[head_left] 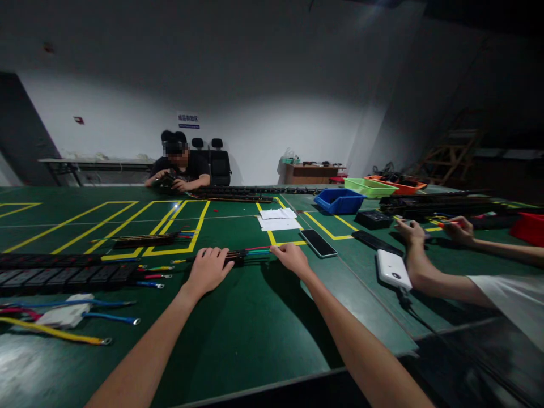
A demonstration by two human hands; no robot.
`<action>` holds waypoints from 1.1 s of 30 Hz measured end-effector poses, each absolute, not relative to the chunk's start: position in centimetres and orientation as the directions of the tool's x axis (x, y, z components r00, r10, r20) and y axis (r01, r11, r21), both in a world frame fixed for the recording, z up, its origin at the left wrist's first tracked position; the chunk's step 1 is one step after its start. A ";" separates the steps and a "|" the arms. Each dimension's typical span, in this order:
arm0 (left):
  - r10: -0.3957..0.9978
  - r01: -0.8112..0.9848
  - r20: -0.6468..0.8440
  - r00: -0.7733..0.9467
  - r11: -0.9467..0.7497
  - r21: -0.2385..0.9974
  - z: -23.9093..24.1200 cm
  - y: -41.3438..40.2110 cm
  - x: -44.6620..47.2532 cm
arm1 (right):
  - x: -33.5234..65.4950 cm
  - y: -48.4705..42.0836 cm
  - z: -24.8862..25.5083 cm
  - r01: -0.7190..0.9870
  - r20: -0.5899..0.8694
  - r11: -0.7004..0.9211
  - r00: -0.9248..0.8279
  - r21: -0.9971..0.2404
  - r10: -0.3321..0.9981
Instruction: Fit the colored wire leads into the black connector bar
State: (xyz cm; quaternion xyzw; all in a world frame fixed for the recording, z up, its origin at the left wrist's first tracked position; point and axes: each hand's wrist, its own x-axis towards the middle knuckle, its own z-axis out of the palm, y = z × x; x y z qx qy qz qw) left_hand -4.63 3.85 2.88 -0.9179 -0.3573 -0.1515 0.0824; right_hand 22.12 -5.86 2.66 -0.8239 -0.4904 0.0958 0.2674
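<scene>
My left hand (208,270) is closed over a slim black strip (238,259), its fingers on top and the thumb along the near side. Red, blue and green wires (258,251) run from the strip's right end. At their far end my right hand (292,258) pinches the wire tips between thumb and fingers. A yellow-green wire (182,261) with a lug shows left of my left hand. Behind lies a similar bundle of black strips (147,241) with coloured wires. Part of the held strip is hidden under my left hand.
On the left lie black socket strips (68,276) and lugged cables (55,328). Ahead are paper sheets (278,219), a phone (318,243) and a blue bin (339,201). A co-worker's hands (412,233) work at right beside a white power bank (393,270); another person sits opposite.
</scene>
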 end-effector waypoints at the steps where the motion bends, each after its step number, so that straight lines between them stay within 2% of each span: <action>1: 0.630 0.683 0.340 0.698 -0.728 -0.054 2.8 3.9 -4.6 | 22.2 -5.9 2.7 0.753 0.108 -0.373 0.503 -0.542 0.858; 6: 0.649 0.694 0.325 0.688 -0.719 -0.033 2.6 3.9 -4.6 | 22.7 -6.0 2.9 0.742 0.139 -0.355 0.512 -0.569 0.848; 14: 0.679 0.703 0.274 0.681 -0.711 0.015 2.9 3.7 -4.4 | 23.6 -5.6 1.7 0.775 0.212 -0.226 0.420 -0.590 0.883; 24: 0.683 0.705 0.259 0.683 -0.709 0.009 3.5 3.4 -4.5 | 24.2 -5.6 1.5 0.794 0.083 -0.291 0.392 -0.534 0.916; 28: 0.677 0.704 0.272 0.684 -0.710 -0.004 3.3 3.5 -4.5 | 24.4 -5.5 1.3 0.775 0.164 -0.273 0.433 -0.570 0.886; 33: 0.659 0.698 0.312 0.684 -0.716 -0.017 2.9 3.7 -4.6 | 24.3 -4.9 0.9 0.762 0.380 -0.034 0.360 -0.647 0.852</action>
